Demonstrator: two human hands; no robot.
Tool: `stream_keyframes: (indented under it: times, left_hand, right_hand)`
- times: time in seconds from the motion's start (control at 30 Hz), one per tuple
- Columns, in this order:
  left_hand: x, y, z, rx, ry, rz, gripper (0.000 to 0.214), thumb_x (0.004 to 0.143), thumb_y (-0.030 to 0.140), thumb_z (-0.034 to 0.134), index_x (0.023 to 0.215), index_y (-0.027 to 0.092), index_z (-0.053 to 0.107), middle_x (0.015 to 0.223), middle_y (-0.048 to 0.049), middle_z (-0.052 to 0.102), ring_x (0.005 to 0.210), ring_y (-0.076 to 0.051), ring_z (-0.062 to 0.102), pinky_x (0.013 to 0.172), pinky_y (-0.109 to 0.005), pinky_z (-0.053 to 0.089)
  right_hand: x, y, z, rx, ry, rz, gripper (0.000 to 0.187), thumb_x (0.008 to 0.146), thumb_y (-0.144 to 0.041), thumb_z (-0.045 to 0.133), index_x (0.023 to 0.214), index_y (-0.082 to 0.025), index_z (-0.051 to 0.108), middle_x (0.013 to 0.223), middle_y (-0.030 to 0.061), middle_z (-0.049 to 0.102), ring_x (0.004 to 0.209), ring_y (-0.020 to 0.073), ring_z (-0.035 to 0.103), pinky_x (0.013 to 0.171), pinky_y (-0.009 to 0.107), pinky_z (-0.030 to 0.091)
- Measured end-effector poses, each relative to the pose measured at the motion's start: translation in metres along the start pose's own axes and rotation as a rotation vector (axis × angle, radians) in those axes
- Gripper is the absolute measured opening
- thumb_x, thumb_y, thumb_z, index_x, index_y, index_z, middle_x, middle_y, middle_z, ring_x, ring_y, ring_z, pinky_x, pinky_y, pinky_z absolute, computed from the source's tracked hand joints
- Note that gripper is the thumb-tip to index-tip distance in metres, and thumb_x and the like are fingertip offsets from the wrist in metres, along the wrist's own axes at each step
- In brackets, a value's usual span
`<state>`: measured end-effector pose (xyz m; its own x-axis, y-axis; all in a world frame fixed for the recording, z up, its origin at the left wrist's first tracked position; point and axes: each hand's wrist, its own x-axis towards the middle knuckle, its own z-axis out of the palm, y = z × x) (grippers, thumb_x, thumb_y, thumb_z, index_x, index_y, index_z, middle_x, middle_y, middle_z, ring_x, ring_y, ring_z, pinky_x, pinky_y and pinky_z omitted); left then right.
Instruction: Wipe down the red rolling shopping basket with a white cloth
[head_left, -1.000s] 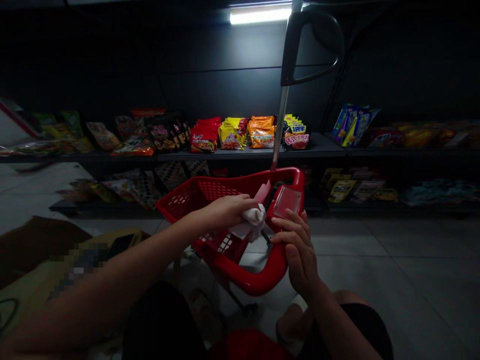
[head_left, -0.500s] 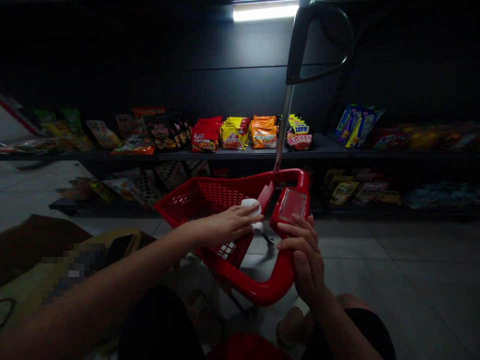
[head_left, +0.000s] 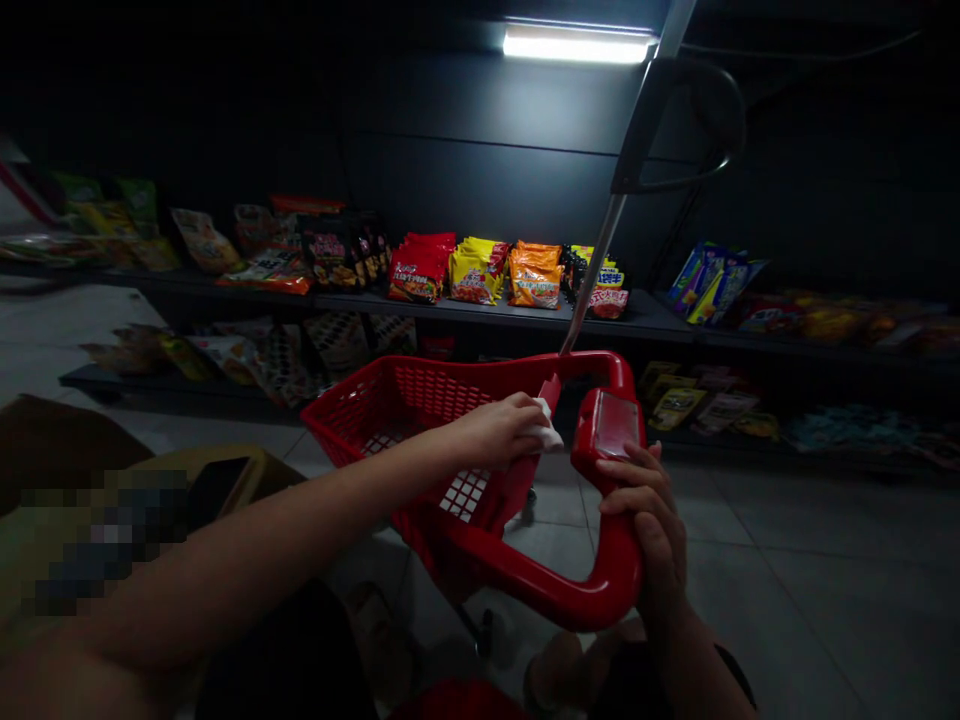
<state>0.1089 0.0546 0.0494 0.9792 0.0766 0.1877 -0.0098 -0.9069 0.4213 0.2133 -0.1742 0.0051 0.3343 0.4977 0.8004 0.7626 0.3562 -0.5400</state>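
A red plastic shopping basket (head_left: 397, 400) on wheels stands tilted in front of me in a dim shop aisle. My left hand (head_left: 499, 432) is closed on a white cloth (head_left: 545, 430) and presses it against the basket's rear rim, near the base of the metal pull rod (head_left: 592, 285). My right hand (head_left: 656, 520) is wrapped round the right side of the red loop handle (head_left: 570, 600), just below a grey label plate (head_left: 615, 425). The rod ends in a dark grip loop (head_left: 690, 125) high up.
Dark shelves (head_left: 525, 312) run across the back with several snack and noodle packets (head_left: 472, 270); a lower shelf holds more packets. A strip light (head_left: 574, 45) glows above. A cardboard box with a dark phone-like object (head_left: 214, 485) lies at my left. Grey tiled floor (head_left: 787, 560) spreads right.
My left hand slid the cloth up from the inner handle area to the basket's rear rim. The basket and right hand shifted right and lower in view; the view tilted.
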Motion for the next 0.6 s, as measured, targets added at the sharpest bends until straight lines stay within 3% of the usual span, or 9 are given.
stream_keyframes:
  times: [0.1,0.27,0.33,0.4,0.5,0.6]
  left_hand:
    - [0.007,0.005,0.004,0.024,0.004,0.011,0.024,0.097,0.036,0.052,0.116,0.026,0.064,0.135,-0.0038,0.057,0.118,-0.019,0.061,0.099,-0.028,0.049]
    - [0.065,-0.008,0.017,0.083,0.096,-0.144,0.029,0.099,0.041,0.05,0.115,0.023,0.066,0.129,-0.006,0.063,0.112,-0.021,0.065,0.093,-0.03,0.051]
    - [0.075,-0.012,0.018,0.074,0.116,-0.169,0.032,0.1,0.042,0.048,0.115,0.021,0.066,0.127,-0.0071,0.064,0.111,-0.021,0.065,0.093,-0.03,0.05]
    - [0.068,-0.011,0.017,0.061,0.111,-0.136,0.033,0.1,0.044,0.046,0.117,0.022,0.065,0.128,-0.0066,0.064,0.114,-0.021,0.064,0.096,-0.029,0.049]
    - [0.038,-0.005,0.016,0.027,0.079,-0.024,0.033,0.101,0.044,0.045,0.12,0.027,0.065,0.136,-0.0028,0.059,0.125,-0.019,0.058,0.104,-0.029,0.045]
    - [0.016,0.0,0.017,-0.029,0.059,0.018,0.033,0.102,0.043,0.044,0.123,0.029,0.064,0.142,-0.0019,0.055,0.131,-0.019,0.054,0.108,-0.028,0.043]
  right_hand:
    - [-0.005,-0.003,-0.007,0.013,0.02,0.038,0.03,0.097,-0.028,0.04,0.083,-0.025,0.067,0.117,0.0023,0.07,0.139,0.0291,0.043,0.125,0.059,0.011]
    - [-0.009,-0.008,-0.014,0.001,0.0,0.063,0.029,0.096,-0.03,0.042,0.082,-0.025,0.067,0.117,0.0023,0.071,0.141,0.0296,0.042,0.125,0.058,0.013]
    - [-0.009,-0.007,-0.019,0.0,-0.025,0.071,0.029,0.097,-0.031,0.042,0.083,-0.025,0.067,0.119,0.0019,0.071,0.142,0.0288,0.042,0.125,0.057,0.015]
    - [-0.009,-0.007,-0.026,0.004,-0.049,0.071,0.03,0.097,-0.031,0.043,0.083,-0.025,0.068,0.122,0.0016,0.071,0.142,0.0281,0.043,0.125,0.055,0.019]
    - [-0.006,-0.004,-0.038,0.02,-0.068,0.087,0.031,0.098,-0.033,0.044,0.083,-0.025,0.07,0.119,0.0021,0.073,0.138,0.0278,0.048,0.125,0.055,0.021]
    - [0.011,0.012,-0.044,0.0,-0.041,0.209,0.031,0.1,-0.038,0.044,0.11,-0.028,0.071,0.134,0.0027,0.066,0.141,0.026,0.046,0.123,0.053,0.027]
